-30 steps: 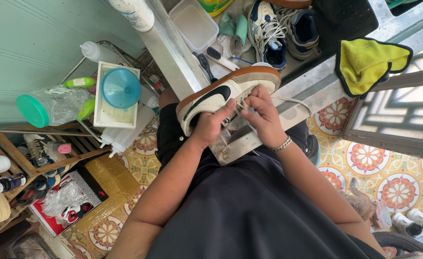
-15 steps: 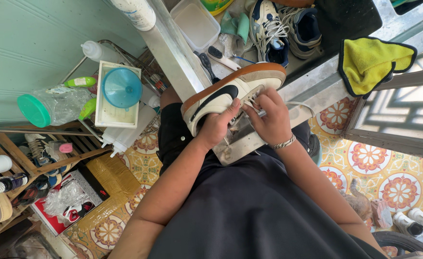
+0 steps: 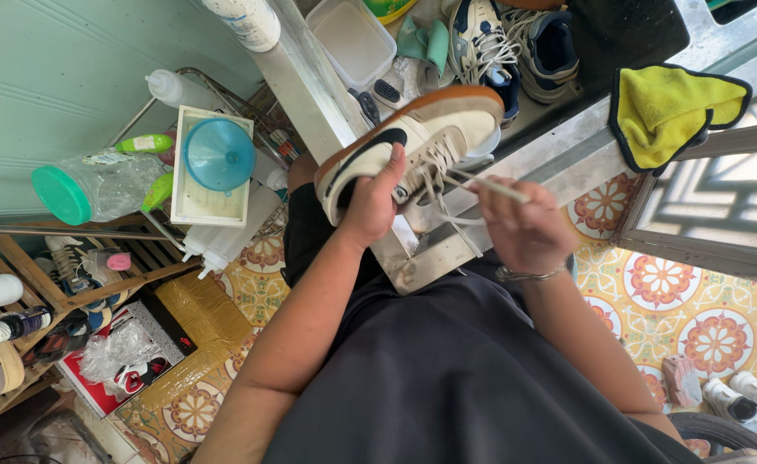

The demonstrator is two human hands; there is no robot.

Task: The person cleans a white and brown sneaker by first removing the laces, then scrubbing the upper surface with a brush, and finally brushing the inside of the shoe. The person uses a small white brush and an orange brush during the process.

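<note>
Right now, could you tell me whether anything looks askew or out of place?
The cream sneaker with a brown sole, held in the left hand, is tipped on its side, with its white lace pulled loose by the right hand. Nothing looks spilled.

Bare forearms, no sleeves reaching them; dark navy-black plain cloth garment point(image 3: 447, 378) over torso and lap; thin silver-coloured chain bracelet point(image 3: 528, 275) circling wrist of right hand point(image 3: 524, 228); left hand point(image 3: 370, 202) without rings or wristwear.
</note>
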